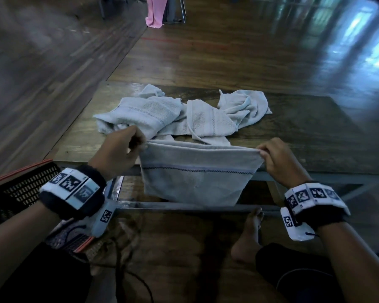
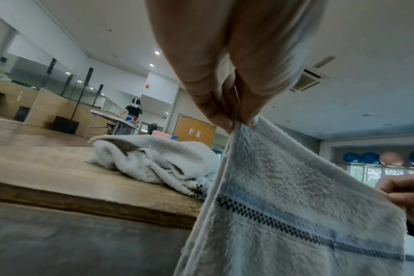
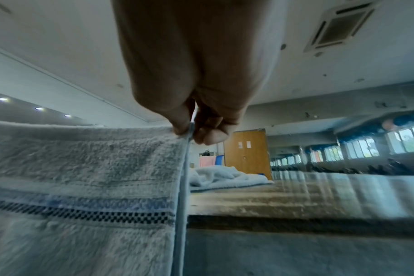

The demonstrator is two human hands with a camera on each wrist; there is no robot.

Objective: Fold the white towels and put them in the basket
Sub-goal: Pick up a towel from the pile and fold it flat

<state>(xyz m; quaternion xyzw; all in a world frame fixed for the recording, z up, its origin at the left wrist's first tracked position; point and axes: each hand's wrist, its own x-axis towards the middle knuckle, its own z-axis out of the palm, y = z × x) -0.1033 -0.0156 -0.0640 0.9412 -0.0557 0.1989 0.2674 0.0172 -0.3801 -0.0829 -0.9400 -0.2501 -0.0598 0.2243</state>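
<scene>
The left hand (image 1: 118, 149) is raised at about 9 o'clock from the middle of the head view, its wrist bent so the knuckles face up and the fingers curl down, thumb and fingertips pressed together on the top left corner of a white towel (image 1: 197, 171). The left wrist view shows the same pinch from below: the fingers (image 2: 215, 104) close tight on the hemmed corner with no gap between them. The right hand (image 1: 278, 158) sits level with it at about 3 o'clock, back of the hand up, thumb and forefinger nipping the top right corner; in the right wrist view the thumb and a bent finger meet on the towel's edge while the other fingers fold in toward the palm. Both forearms reach forward, each with a marker-covered band at the wrist. The towel hangs between the hands, its top edge pulled nearly straight, a dark patterned stripe running across it, and its lower edge dropping in front of the near edge of the wooden table (image 1: 315, 127). On the table beyond, at 12 o'clock, lies a heap of crumpled white towels (image 1: 179, 114). The basket (image 1: 15, 193), dark mesh with an orange rim, stands on the floor at about 8 o'clock, beside the left forearm.
</scene>
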